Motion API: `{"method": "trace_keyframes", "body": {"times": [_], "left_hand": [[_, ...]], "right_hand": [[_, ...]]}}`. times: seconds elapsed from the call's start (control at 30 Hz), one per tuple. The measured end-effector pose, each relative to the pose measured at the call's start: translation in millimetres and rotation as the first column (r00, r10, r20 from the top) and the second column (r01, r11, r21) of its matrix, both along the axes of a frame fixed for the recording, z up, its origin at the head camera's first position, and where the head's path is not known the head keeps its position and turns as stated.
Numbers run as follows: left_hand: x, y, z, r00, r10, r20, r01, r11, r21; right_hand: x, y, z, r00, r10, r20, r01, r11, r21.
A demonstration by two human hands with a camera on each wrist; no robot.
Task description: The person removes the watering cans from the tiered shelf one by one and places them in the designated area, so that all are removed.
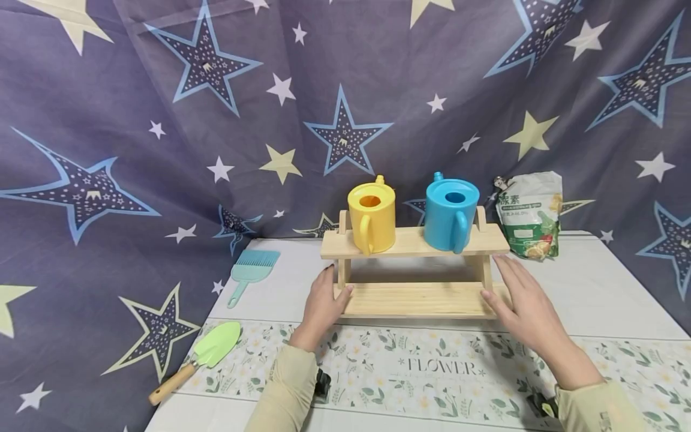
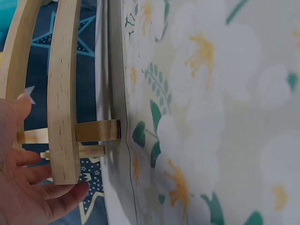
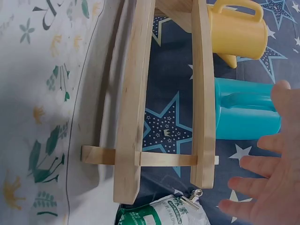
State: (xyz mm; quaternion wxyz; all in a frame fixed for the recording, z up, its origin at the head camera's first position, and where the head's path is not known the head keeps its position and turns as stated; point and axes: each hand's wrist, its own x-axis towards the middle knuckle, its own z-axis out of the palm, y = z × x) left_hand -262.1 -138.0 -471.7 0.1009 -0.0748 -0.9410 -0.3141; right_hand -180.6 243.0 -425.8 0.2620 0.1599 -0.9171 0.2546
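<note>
A two-tier wooden stand (image 1: 415, 300) sits on the table between both hands. Its upper shelf bears a yellow watering can (image 1: 378, 225) on the left and a blue watering can (image 1: 442, 222) on the right, both upright with handles facing me. At the stand's left end is my left hand (image 1: 323, 305), its thumb by the lower shelf and its relaxed fingers along the side; in the left wrist view they pass behind the board end. My right hand (image 1: 531, 309) is at the right end, fingers spread and nearly straight, fingertips close to the upper shelf's end.
A green-and-white pouch (image 1: 531, 216) with a metal clip stands behind the right end. On the left lie a teal dustpan-like comb-edged tool (image 1: 254, 267) and a green trowel (image 1: 216, 345) with a wooden handle. Starry cloth (image 1: 345, 72) hangs behind the table; a floral runner (image 1: 410, 390) crosses its front.
</note>
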Motion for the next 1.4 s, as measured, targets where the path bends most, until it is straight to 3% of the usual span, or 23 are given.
{"method": "trace_keyframes", "body": {"times": [0.2,0.6,0.83,1.4], "left_hand": [[-6.2,0.3,-2.6,0.999,0.009,0.041,-0.012,0.997,0.078],[-12.6,4.9,-4.6,0.992,0.011,0.124,-0.030,0.989,0.146],[-15.8,6.5,-4.8,0.988,0.011,0.156,-0.036,0.987,0.156],[-20.7,5.7,-13.1,0.987,-0.001,0.161,-0.023,0.989,0.146]], "right_hand": [[-0.7,-1.8,3.6,1.000,0.013,0.011,-0.013,0.999,-0.036],[-1.4,-11.1,16.9,0.997,0.016,0.075,-0.009,0.995,-0.097],[-2.8,-13.8,19.8,0.996,0.023,0.081,-0.012,0.991,-0.130],[-7.6,-15.2,24.2,0.996,0.035,0.081,-0.022,0.987,-0.156]]}}
